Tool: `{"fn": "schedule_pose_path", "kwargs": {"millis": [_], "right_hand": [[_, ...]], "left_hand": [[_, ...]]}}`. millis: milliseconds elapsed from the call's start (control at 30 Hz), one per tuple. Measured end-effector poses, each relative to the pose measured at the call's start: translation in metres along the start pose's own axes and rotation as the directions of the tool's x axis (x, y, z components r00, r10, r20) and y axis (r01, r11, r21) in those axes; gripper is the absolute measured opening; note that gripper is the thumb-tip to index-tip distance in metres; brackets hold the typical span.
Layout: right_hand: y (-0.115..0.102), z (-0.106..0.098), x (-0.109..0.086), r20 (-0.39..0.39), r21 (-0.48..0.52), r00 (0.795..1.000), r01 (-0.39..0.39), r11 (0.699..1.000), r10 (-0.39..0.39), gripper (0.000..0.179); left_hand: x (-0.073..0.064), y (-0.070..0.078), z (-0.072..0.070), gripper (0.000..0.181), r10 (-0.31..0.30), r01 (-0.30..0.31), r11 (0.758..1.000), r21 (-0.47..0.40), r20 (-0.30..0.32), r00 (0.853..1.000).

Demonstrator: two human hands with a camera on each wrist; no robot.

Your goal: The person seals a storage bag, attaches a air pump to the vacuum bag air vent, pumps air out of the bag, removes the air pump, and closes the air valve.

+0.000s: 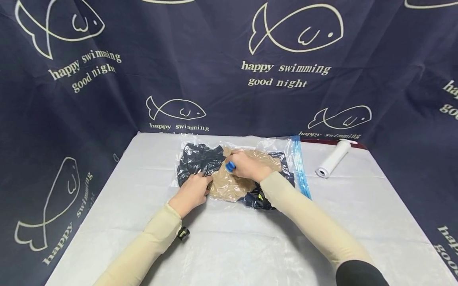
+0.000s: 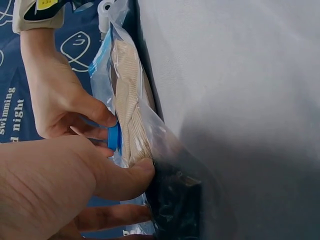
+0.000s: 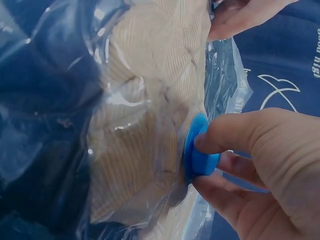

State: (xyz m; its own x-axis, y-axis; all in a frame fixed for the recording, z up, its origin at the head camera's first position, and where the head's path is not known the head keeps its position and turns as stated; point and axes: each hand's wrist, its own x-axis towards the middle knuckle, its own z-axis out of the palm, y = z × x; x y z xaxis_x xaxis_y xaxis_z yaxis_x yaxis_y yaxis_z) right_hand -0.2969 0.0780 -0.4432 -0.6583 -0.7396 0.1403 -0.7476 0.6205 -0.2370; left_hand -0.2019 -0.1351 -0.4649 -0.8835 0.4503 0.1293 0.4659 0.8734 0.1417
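Observation:
A clear vacuum storage bag (image 1: 234,202) lies on the table, with tan ribbed clothing (image 3: 137,130) and dark clothing (image 1: 200,159) inside. My right hand (image 1: 247,165) pinches the round blue valve cap (image 3: 204,150) on the bag between thumb and fingers, over the tan cloth. To the left of it, my left hand (image 1: 193,192) rests on the bag where the dark and tan clothing meet. Its thumb and fingers are spread apart against the plastic in the left wrist view. The blue zip edge (image 1: 302,171) of the bag faces right.
A white hand pump (image 1: 334,159) lies at the table's back right, beyond the zip edge. The table (image 1: 232,254) has a pale cover. Dark blue curtains (image 1: 229,71) with fish drawings hang behind and beside it.

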Motion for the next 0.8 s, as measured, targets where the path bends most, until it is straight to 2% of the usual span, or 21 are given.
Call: {"fn": "schedule_pose_path", "kwargs": {"millis": [167, 333, 500, 800], "right_hand": [[0.0, 0.0, 0.004, 0.013, -0.012, 1.0, -0.013, 1.0, 0.013, 0.023], [-0.005, 0.0, 0.005, 0.044, -0.017, 0.995, -0.093, 0.995, 0.094, 0.028], [-0.008, 0.002, 0.006, 0.045, -0.054, 0.988, -0.145, 0.988, 0.147, 0.021], [-0.009, 0.0, 0.005, 0.068, -0.062, 0.959, -0.271, 0.961, 0.275, 0.019]], "left_hand": [[0.001, -0.001, 0.0, 0.032, -0.001, 0.001, 1.0, 0.015, -0.002, 1.0], [-0.001, 0.0, -0.001, 0.029, -0.011, 0.011, 1.0, 0.013, 0.004, 1.0], [-0.003, 0.0, -0.001, 0.029, -0.014, 0.014, 1.0, 0.001, 0.005, 1.0], [-0.002, 0.001, 0.0, 0.027, 0.011, -0.011, 1.0, -0.005, -0.017, 1.0]]}}
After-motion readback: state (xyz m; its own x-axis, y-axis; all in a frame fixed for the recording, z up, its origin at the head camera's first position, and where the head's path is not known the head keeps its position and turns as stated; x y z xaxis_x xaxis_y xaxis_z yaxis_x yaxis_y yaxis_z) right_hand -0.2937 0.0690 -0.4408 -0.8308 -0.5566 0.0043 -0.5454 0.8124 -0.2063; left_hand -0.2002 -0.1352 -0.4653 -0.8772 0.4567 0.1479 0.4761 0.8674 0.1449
